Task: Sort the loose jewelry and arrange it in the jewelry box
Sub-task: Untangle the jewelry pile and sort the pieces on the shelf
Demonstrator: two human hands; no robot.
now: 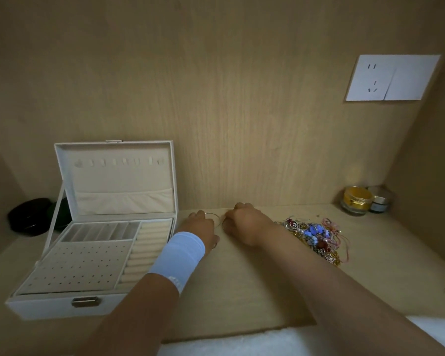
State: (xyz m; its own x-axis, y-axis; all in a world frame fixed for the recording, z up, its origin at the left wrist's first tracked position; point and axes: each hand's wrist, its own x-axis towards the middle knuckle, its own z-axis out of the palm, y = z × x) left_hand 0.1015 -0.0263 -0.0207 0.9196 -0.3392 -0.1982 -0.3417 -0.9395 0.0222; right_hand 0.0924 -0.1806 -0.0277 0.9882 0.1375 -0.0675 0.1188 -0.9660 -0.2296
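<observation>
Two hands, left [200,226] and right [242,222], grip a bangle [214,215].

Nothing in view can be read as a word, brand or number. The pale blue wristband [177,258] carries a small white mark near its lower edge, too blurred to make out. The gold jar [356,200] and the smaller dark jar [379,202] beside it bear labels too small to read. The white wall socket [392,77] shows only plug slots.
</observation>
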